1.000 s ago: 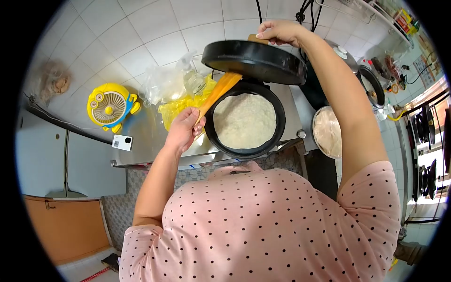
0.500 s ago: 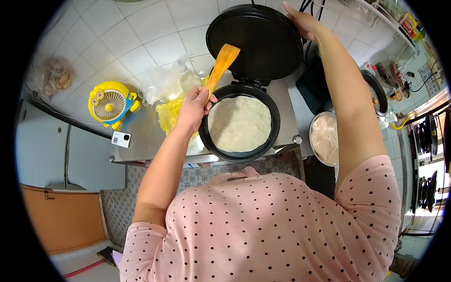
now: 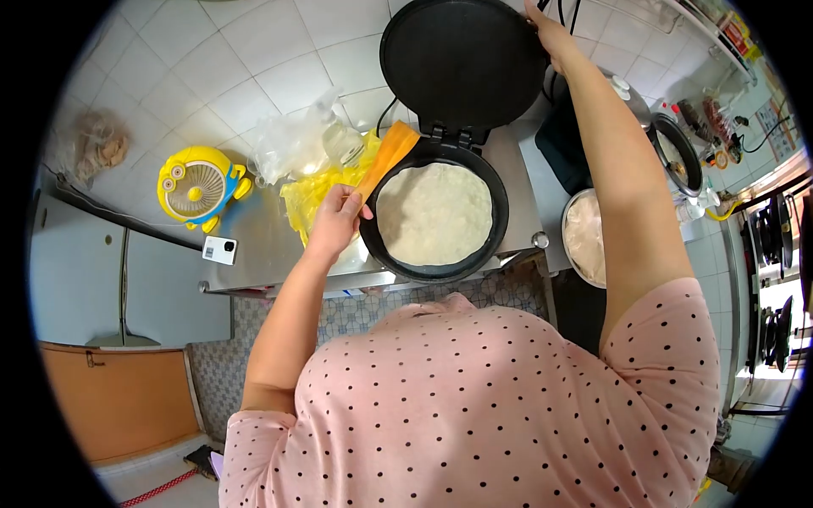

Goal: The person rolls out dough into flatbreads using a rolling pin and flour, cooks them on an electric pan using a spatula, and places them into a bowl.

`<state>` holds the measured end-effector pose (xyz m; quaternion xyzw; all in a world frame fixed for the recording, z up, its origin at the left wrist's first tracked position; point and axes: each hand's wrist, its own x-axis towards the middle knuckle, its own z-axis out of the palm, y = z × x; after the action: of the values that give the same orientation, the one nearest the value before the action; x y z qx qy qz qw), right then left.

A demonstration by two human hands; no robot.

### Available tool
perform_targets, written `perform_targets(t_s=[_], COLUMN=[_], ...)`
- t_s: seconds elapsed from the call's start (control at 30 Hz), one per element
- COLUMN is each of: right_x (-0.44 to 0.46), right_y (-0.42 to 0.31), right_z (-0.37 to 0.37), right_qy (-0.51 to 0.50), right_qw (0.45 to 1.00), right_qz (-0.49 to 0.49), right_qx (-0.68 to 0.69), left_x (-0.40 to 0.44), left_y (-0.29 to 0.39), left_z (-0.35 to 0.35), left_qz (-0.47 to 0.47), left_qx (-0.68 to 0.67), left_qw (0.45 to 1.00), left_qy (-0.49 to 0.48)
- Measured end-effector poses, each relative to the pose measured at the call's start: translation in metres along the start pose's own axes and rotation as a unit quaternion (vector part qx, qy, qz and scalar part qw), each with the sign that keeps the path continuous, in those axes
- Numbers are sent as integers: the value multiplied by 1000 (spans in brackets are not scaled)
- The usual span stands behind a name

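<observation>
Your left hand [image 3: 340, 216] is closed around the handle of a wooden spatula [image 3: 391, 154], just left of the middle of the frame. The spatula slants up and to the right, its broad blade over the upper-left rim of a round black pan [image 3: 500, 212]; you cannot tell from this view whether the blade touches the rim.

In the pan, at the middle of the frame, lies a pale round flatbread [image 3: 434, 214], flat, with a narrow dark band of pan showing around it. The pan's lid [image 3: 464, 63] stands raised on its hinge at the top centre, dark inner face towards you. Your right hand [image 3: 552, 38] is at the lid's right edge, at the upper right; its fingers are partly hidden, so you cannot tell whether they grip.

Left of the pan, a yellow plastic bag [image 3: 298, 201] and a clear plastic bag [image 3: 288, 152] rest on the steel counter [image 3: 269, 245]. Further left stand a yellow fan [image 3: 195, 193] and, below it in the frame, a white phone [image 3: 220, 250]. Right of the pan sits a bowl [image 3: 565, 237], partly behind your right forearm.
</observation>
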<state>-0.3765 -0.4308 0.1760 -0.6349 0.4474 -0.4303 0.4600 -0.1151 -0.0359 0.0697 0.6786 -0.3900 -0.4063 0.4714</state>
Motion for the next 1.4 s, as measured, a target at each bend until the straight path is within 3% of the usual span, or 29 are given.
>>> perform_targets(t_s=[0.03,0.13,0.17,0.23,0.27,0.33,0.37,0.4,0.47,0.57,0.67,0.77,0.87,0.97,1.1,1.2,1.23,1.33,1.4], right_x=[-5,-30,-47,-118,-167,-235,-250,-268,-298,-317,-319,-314,-300,-288,-280,-278,-281,-305,-317], right_y=[2,11,16,7,8,29,65,92,102,109,126,122,90,48,39,95,105,146,153], right_z=[-1,-2,8,39,67,110,129,154,180,196,204,207,194,168,117,79,68,58,43], right_qy=[10,89,190,109,56,-192,-290,-347,-373,-355,-319,-297,-169,-59,16,6,-17,148,123], right_qw=[999,965,904,873,898,933,879,859,834,777,759,786,905,990,970,962,972,974,979], right_qz=[-12,-191,-276,-376,-335,-146,-216,-177,-140,-163,-217,-174,-121,5,112,213,229,133,110], right_qx=[-30,-157,-265,-293,-281,-267,-312,-332,-382,-493,-524,-514,-370,-128,216,171,-40,-107,-122], left_x=[-1,-12,-20,-29,-32,-36,-36,-36,-38,-44,-49,-58,-64,-68,-74,-80,-79,-75,-68], left_y=[-6,-7,5,24,28,28,29,30,33,27,13,7,-5,-16,-23,-22,-25,-31,-41], left_z=[-8,-27,-33,-42,-45,-50,-51,-52,-52,-59,-69,-79,-92,-100,-92,-76,-68,-41,-25], left_qz=[7,13,7,18,32,67,91,116,109,97,101,82,83,89,131,137,150,146,116], left_qx=[48,214,282,390,430,486,503,519,486,443,412,360,298,229,202,219,212,267,269], left_qw=[999,976,959,920,901,870,858,845,866,890,905,929,950,968,970,966,966,949,950], left_qy=[7,28,35,44,46,50,53,57,52,43,34,24,43,51,46,8,-14,-89,-111])
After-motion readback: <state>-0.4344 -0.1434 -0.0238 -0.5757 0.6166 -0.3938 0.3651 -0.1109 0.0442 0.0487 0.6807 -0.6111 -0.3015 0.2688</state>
